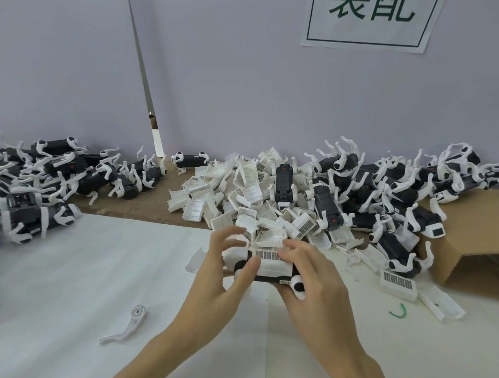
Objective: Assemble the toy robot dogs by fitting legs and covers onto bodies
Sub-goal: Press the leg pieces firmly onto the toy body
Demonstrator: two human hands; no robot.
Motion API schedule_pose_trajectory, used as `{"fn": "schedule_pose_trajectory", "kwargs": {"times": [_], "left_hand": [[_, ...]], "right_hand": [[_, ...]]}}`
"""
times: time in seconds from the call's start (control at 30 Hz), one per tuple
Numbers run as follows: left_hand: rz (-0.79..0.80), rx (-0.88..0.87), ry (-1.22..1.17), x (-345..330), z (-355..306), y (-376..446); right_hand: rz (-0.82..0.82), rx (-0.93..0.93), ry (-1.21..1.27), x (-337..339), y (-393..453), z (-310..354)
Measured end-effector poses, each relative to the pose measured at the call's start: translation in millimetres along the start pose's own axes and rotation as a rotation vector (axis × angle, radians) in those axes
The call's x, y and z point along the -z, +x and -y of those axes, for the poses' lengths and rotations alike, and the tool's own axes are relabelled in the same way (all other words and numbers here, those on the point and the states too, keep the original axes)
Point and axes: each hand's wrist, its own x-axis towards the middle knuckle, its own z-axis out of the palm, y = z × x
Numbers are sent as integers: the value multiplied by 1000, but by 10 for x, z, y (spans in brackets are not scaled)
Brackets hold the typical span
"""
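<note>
A loose white leg point(125, 327) lies on the counter point(51, 276), well to the left of the dog body point(267, 271). The left hand point(221, 280) grips the body's left end, fingers curled around it and thumb pressed on the white cover point(270, 259) sitting on top. The right hand point(315, 283) holds the right end, fingers curled over the cover. Just behind the body sits a heap of white covers point(242, 188); right of that, a pile of legged dogs point(394, 190).

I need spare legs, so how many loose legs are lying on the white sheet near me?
1 clearly: a leg left of the hands' forearms, apart from the piles. Small white bits by the cover pile may be others; too unclear to tell.
</note>
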Motion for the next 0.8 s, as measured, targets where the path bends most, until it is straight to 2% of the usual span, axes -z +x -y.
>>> {"fn": "schedule_pose_trajectory", "kwargs": {"times": [0.1, 0.17, 0.27, 0.33, 0.43, 0.57, 0.7, 0.8], "left_hand": [[-58, 82, 102, 51, 15, 17], [-14, 146, 27, 76, -10, 36], [32, 290, -178, 95, -30, 62], [14, 314, -262, 116, -8, 74], [33, 238, -245, 168, 31, 77], [118, 110, -166, 194, 70, 65], [102, 48, -152, 169, 59, 67], [89, -13, 33, 159, 30, 55]], "right_hand": [[-61, 34, 35, 15, 6, -45], [-81, 95, 60, 44, 20, -56], [35, 182, 68, 39, 24, 0], [176, 123, 124, 27, -7, 34], [305, -18, 247, 26, -32, 20], [238, -27, 229, 35, -9, -21], [258, -146, 330, 66, 26, -11], [297, -350, 655, 89, 36, 38]]}}
